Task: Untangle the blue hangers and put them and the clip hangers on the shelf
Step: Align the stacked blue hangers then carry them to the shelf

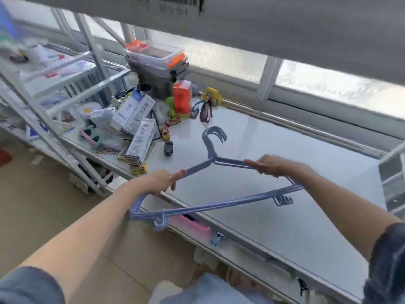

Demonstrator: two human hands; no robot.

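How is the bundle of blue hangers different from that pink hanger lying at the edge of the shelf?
The blue hangers are thin wire-like frames, several stacked together; the pink hanger looks like a single flat, broader bar. The blue hangers are gripped by the left hand and right hand above the shelf, while the pink hanger lies untouched at its near edge, partly hidden behind them. A clip shows by the pink one's end. Both are clothes hangers.

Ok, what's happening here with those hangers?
A person is holding a bunch of blue hangers above a white shelf, the left hand gripping one sloping shoulder and the right hand the other. The hooks are lined up together and point away toward a clutter of boxes and toys. Under the bunch, at the shelf's near edge, lie a pink clip hanger and a blue clip.
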